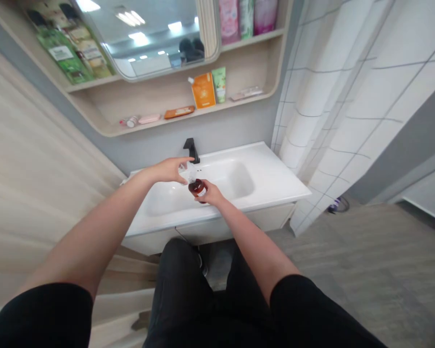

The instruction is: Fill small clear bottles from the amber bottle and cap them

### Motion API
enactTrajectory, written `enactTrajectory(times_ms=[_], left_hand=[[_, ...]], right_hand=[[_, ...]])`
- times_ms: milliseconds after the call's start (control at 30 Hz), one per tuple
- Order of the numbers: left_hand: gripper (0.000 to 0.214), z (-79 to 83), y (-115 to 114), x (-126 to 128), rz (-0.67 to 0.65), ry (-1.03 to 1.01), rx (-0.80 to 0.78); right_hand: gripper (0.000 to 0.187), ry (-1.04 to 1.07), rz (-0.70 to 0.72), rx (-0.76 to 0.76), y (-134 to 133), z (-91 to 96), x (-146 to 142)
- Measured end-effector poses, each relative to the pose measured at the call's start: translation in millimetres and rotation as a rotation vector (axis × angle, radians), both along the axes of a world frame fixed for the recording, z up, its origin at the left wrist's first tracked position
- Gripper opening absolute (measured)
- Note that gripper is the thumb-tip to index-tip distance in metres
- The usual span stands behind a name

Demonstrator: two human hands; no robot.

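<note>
Over the sink (241, 176), my right hand (212, 193) is closed around a small dark amber bottle (196, 188) with a white label. The bottle tilts a little, its top toward the tap. A whitish, see-through spray or pump top (191, 171) sits at the bottle's upper end; its exact shape is blurred. My left hand (171, 170) comes from the left and curves around this top, thumb below and fingers above it. How firmly the left fingers press on it is hard to make out.
Behind the hands stands a black tap (192, 151). A shelf (246, 99) above holds an orange pouch (203, 91), a green tube (219, 84) and an orange flat pack (179, 112). A mirror (155, 38) hangs over it. Curtains (29, 159) flank the left side.
</note>
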State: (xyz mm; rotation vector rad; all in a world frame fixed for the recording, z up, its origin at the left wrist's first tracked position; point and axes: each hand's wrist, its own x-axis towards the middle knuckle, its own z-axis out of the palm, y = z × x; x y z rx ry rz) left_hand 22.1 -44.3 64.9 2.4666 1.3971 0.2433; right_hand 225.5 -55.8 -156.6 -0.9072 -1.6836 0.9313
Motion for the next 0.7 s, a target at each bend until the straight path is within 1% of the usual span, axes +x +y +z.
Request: enactTrajectory(times_ms=[233,367,500,700], left_hand=[[0.106,2.9,2.6,3.3,-0.003,0.031,-0.008],[0.109,8.1,3.5,9.1,0.005,0.062,-0.006],[0.111,13.2,4.0,14.0,0.006,0.101,-0.018],[0.112,15.2,7.2,17.7,-0.011,0.14,-0.026]], right_hand=[[0.086,0.011,0.001,-0.014,1.2,-1.4,-0.5],[0.086,0.025,-0.008,-0.018,1.0,-1.3,-1.2],[0.085,0.053,-0.002,0.011,1.4,-3.2,-2.1],[0.085,0.07,-0.002,-0.017,1.4,-3.9,-3.6]])
